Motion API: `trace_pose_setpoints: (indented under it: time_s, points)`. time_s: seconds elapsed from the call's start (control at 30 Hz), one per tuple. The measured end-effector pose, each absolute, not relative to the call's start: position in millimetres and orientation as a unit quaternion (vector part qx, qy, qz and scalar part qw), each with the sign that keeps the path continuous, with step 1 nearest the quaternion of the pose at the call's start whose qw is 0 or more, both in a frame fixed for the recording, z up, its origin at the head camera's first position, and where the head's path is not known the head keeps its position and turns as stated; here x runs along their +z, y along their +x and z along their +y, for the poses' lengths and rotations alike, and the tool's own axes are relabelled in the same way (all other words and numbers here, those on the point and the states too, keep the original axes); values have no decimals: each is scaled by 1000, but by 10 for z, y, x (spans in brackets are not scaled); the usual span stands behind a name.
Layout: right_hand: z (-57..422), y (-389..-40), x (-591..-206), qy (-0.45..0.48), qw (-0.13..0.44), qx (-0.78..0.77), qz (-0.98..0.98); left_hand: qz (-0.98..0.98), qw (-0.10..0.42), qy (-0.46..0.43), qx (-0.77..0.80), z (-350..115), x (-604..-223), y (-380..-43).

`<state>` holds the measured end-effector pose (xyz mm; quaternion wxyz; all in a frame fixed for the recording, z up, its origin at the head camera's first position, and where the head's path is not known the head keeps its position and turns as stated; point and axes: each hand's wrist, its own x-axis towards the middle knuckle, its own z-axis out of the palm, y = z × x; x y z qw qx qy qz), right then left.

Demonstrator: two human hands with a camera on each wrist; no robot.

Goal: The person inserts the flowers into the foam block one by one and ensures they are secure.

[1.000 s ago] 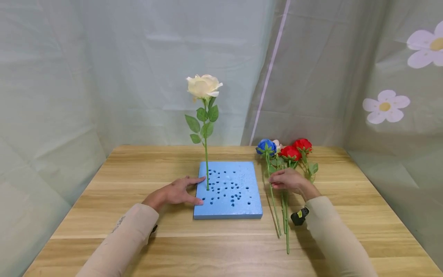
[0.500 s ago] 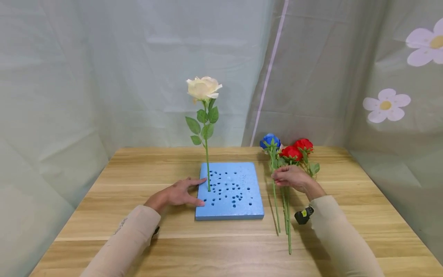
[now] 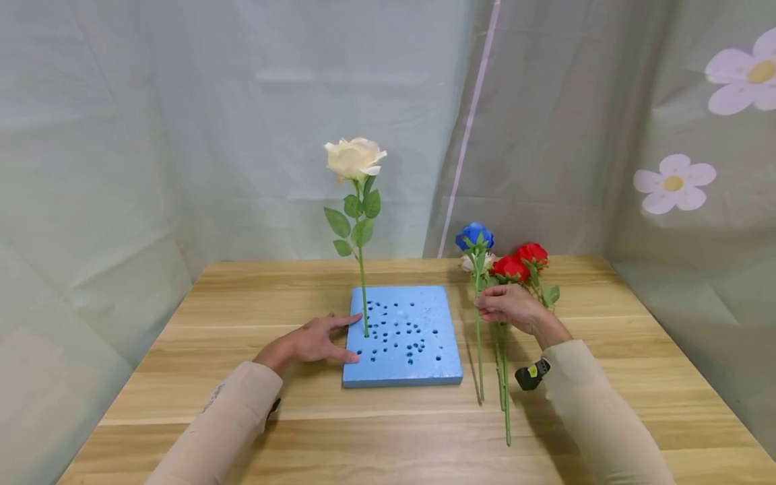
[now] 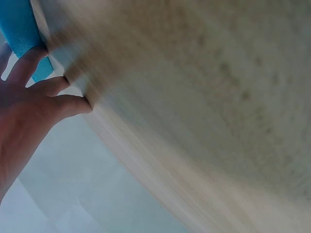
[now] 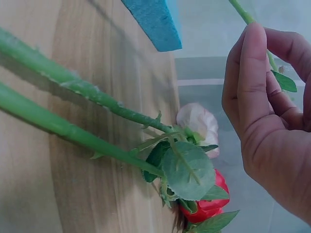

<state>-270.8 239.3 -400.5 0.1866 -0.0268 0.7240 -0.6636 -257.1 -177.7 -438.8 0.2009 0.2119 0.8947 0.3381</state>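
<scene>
With thumb and fingertips my right hand (image 3: 512,308) pinches the green stem of a blue rose (image 3: 475,236); in the right wrist view the stem (image 5: 242,10) runs between thumb and fingers, raised off the table. My left hand (image 3: 315,338) lies at the left side of a blue foam block (image 3: 403,370) pierced with many holes, thumb and a finger spread and touching it. A white rose (image 3: 355,159) stands upright in one of the block's left holes. In the left wrist view, the fingers rest at the block's edge (image 4: 22,34) and on the table.
Two red roses (image 3: 511,268) and a pale pink rose (image 5: 198,125) lie on the wooden table (image 3: 273,444) under and beside my right hand, stems toward me. Grey-green fabric walls (image 3: 291,101) close in the back and sides.
My right hand has lifted the blue rose; its bloom has risen and shifted slightly right, exposing the pale rose behind. The stem's lower end has swung left. My left hand keeps its place.
</scene>
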Motion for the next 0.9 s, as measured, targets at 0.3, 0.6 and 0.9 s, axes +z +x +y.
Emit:
trace_pose_setpoints:
  time_s: [0.3,0.6,0.9]
  points:
    - [2356,-2735,-3911,-33,173,-648,741,894,199,213,340,-1792,-4393,-2561]
    - [2312,-2733,-3835,-54,156,-643,748,894,199,211,341,-1777,-4407,-2566]
    - [2250,-2738,-3760,-64,134,-624,767,893,197,206,348,-1780,-4408,-2565]
